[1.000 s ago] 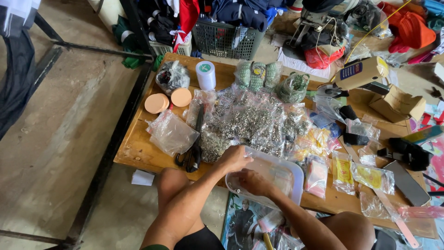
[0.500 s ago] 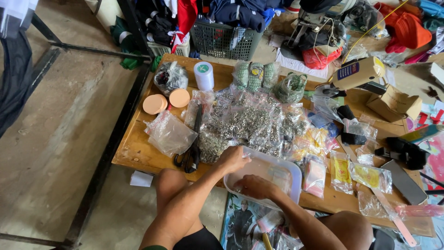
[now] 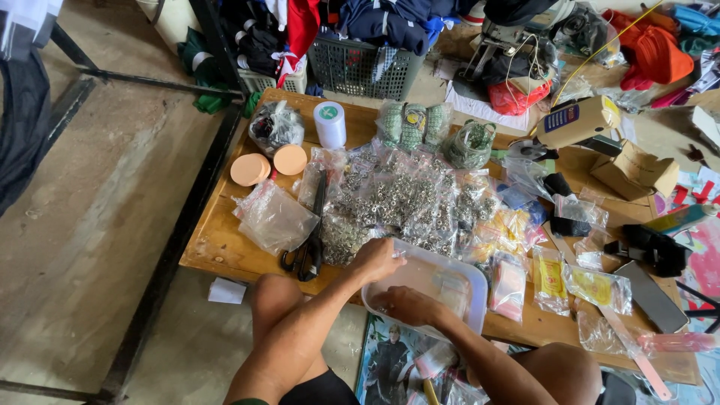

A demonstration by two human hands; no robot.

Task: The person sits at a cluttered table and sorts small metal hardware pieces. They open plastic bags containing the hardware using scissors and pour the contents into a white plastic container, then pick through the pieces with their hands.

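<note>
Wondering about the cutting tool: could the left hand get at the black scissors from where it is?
Probably yes: the left hand rests at the plastic tub rim, and the scissors lie uncovered beside it.

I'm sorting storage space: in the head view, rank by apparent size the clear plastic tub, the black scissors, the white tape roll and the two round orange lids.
1. clear plastic tub
2. black scissors
3. white tape roll
4. two round orange lids, alike; close to the roll, so unsure.
</note>
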